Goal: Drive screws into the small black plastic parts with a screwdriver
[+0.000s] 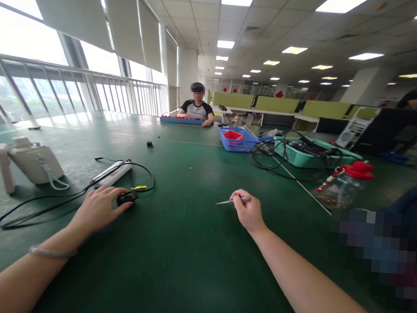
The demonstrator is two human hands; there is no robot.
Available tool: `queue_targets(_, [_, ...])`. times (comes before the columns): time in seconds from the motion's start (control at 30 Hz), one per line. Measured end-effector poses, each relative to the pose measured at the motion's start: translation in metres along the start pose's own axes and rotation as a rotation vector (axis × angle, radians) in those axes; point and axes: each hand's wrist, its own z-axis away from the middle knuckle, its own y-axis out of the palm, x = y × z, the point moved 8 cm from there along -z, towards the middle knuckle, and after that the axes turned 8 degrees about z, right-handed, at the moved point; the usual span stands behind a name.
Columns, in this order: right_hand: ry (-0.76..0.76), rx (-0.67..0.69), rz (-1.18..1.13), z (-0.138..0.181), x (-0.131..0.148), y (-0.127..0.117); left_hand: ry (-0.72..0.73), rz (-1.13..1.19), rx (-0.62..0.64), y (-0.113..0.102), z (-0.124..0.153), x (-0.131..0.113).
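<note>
My right hand (pixel 250 213) is closed around the handle of a small screwdriver (pixel 234 200), a little above or at the green tabletop; its thin metal tip points left. To the left, my left hand (pixel 99 205) has its thumb and fingers around a small black block (pixel 126 198), which rests on or just over the table. The block's exact kind cannot be made out, and the fingers cover part of it. Just behind it are a yellow strip (pixel 139 187) and a looped black cable (pixel 153 178). A white power strip (pixel 114 171) lies beyond my left hand.
A cream-coloured container with a strap (pixel 38 162) stands at the left. Another small black piece (pixel 149 144) lies farther back. Toward the right are a blue basket (pixel 239 143), a green basket (pixel 296 158) with cables, and a red-lidded jar (pixel 344 188). A person (pixel 197 109) sits opposite.
</note>
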Motion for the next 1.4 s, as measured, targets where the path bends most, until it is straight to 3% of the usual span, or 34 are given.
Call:
queue_targets(0.33, [-0.021, 0.013, -0.001, 0.001, 0.001, 0.001, -0.058, 0.006, 0.056, 0.005, 0.002, 0.006])
queue_targets(0.6, [-0.016, 0.018, -0.018, 0.001, 0.0, 0.002, -0.112, -0.029, 0.03, 0.011, 0.0, 0.011])
queue_targets(0.8, [-0.015, 0.018, -0.025, 0.001, 0.001, 0.002, -0.08, 0.035, 0.053, 0.014, -0.002, 0.011])
queue_targets(0.93, [-0.039, 0.009, -0.027, 0.001, 0.006, 0.001, 0.058, 0.059, 0.064, 0.005, -0.011, -0.037])
queue_targets(1.07, [-0.089, 0.043, 0.011, 0.002, 0.013, 0.003, 0.263, 0.178, 0.123, 0.005, -0.028, -0.125])
queue_targets(1.2, [-0.182, 0.037, 0.04, 0.004, 0.024, 0.004, 0.372, 0.276, 0.113, 0.028, -0.046, -0.203])
queue_targets(1.3, [-0.225, 0.012, 0.054, 0.006, 0.029, 0.002, 0.368, 0.293, 0.13, 0.056, -0.057, -0.232])
queue_targets(1.4, [-0.234, -0.005, 0.06, 0.007, 0.032, -0.003, 0.37, 0.317, 0.126, 0.073, -0.066, -0.237])
